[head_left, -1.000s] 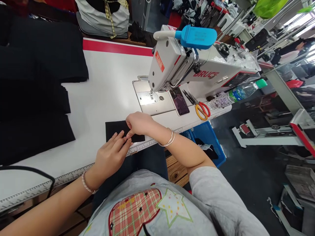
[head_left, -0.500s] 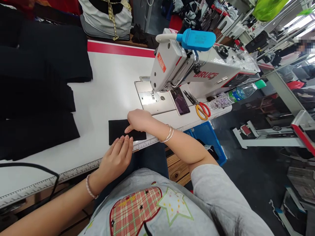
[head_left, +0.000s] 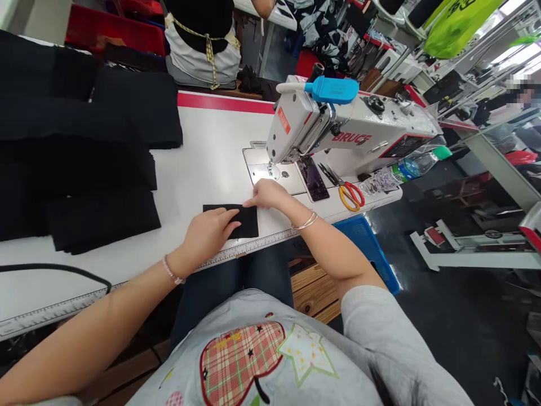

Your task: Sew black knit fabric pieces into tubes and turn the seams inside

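A small rectangular piece of black cloth (head_left: 249, 223) lies flat on the white sewing table near its front edge. My left hand (head_left: 211, 231) rests over the cloth's left part, fingers stretched out and thumb apart. At the cloth's far right edge is my right hand (head_left: 270, 194), its fingers mostly curled in and one digit reaching onto the edge; the undersides of the fingers are hidden. The sewing machine (head_left: 313, 127) stands just beyond, its needle area above and right of my right hand.
Stacks of black cloth (head_left: 97, 169) cover the table's left side. Right of the needle plate lie a phone (head_left: 313, 179), scissors (head_left: 350, 194) and a plastic bottle (head_left: 416, 163). A ruler strip (head_left: 253, 244) lines the front edge; a blue basket (head_left: 372, 242) sits below. Another person (head_left: 203, 45) is behind.
My left hand has shifted up and farther onto the cloth. My right hand has moved from the cloth's middle to its far right edge. The view has shifted slightly.
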`<state>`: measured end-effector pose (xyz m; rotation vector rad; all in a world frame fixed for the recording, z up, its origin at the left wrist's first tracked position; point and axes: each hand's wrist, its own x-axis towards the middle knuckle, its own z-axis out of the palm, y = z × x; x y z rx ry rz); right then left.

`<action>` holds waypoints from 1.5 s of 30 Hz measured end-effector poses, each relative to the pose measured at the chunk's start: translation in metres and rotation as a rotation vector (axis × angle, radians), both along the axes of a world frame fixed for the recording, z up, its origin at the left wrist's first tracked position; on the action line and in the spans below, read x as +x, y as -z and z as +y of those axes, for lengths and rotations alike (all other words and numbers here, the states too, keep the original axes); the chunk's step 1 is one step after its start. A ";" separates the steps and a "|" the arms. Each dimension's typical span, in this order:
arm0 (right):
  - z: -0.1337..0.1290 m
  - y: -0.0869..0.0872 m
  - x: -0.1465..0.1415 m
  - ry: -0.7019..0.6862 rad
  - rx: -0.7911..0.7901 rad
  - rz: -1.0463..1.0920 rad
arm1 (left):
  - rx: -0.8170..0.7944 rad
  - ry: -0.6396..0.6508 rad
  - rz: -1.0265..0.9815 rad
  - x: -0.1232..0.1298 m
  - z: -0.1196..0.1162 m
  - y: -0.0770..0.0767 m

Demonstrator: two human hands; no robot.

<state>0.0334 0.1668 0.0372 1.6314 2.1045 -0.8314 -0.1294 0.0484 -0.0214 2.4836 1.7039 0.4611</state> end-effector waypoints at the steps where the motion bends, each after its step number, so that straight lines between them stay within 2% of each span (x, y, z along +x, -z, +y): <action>1: 0.001 -0.001 0.004 0.007 -0.001 0.004 | -0.045 0.003 0.007 0.001 0.003 -0.001; 6: 0.002 0.000 0.013 -0.009 0.002 -0.042 | -0.063 0.094 0.125 0.007 0.006 -0.006; 14: -0.004 0.005 0.011 -0.031 0.181 -0.194 | -0.087 0.184 0.265 0.013 0.003 -0.018; 17: -0.008 0.002 0.017 -0.066 0.079 -0.172 | -0.107 0.197 0.312 0.015 0.001 -0.021; 21: -0.007 0.000 0.013 -0.098 -0.029 -0.256 | -0.150 0.195 0.271 0.016 0.000 -0.021; 26: -0.002 0.001 0.001 -0.066 0.001 -0.373 | -0.163 0.190 0.241 0.013 0.000 -0.020; 32: -0.014 -0.005 0.013 -0.123 -0.068 -0.287 | -0.132 0.188 0.249 0.013 0.000 -0.020; 35: -0.019 -0.001 0.012 -0.141 -0.085 -0.279 | -0.105 0.195 0.293 0.015 -0.002 -0.019; 40: -0.021 0.006 0.006 -0.149 -0.006 -0.304 | -0.104 0.200 0.371 0.018 -0.003 -0.022; 45: -0.033 -0.005 0.012 -0.185 -0.066 -0.268 | -0.118 0.201 0.386 0.019 -0.002 -0.024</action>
